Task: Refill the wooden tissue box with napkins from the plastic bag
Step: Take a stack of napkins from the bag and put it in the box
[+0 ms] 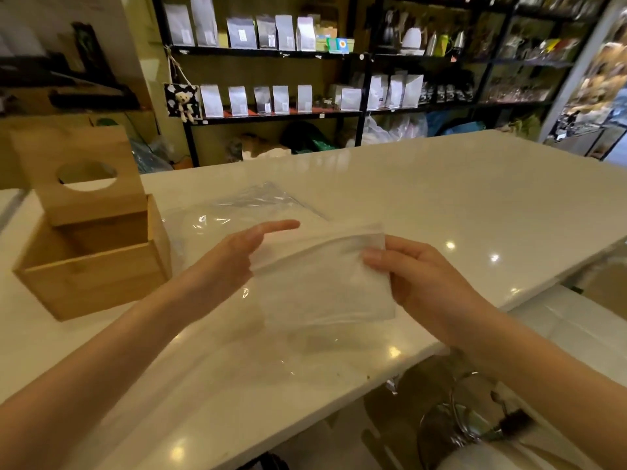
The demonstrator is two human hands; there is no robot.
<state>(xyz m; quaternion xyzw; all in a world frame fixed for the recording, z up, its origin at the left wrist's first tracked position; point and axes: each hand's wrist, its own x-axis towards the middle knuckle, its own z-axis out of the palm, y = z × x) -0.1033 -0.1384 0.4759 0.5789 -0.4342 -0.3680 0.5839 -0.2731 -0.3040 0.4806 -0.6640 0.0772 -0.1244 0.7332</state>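
Note:
A stack of white napkins (322, 279) hangs above the white counter between both hands. My right hand (417, 276) pinches its right edge, thumb on top. My left hand (234, 252) holds the left edge, with the forefinger stretched out over the stack. Behind the napkins lies the clear plastic bag (244, 208), flat and crumpled on the counter. The wooden tissue box (95, 266) stands at the left, open and empty inside. Its lid (81, 174), with a round hole, is tipped up at the back.
The white counter (424, 205) runs from left to far right; its front edge drops off at lower right. Below that edge are metal utensils (475, 418). Black shelves (278, 56) with white pouches stand behind the counter.

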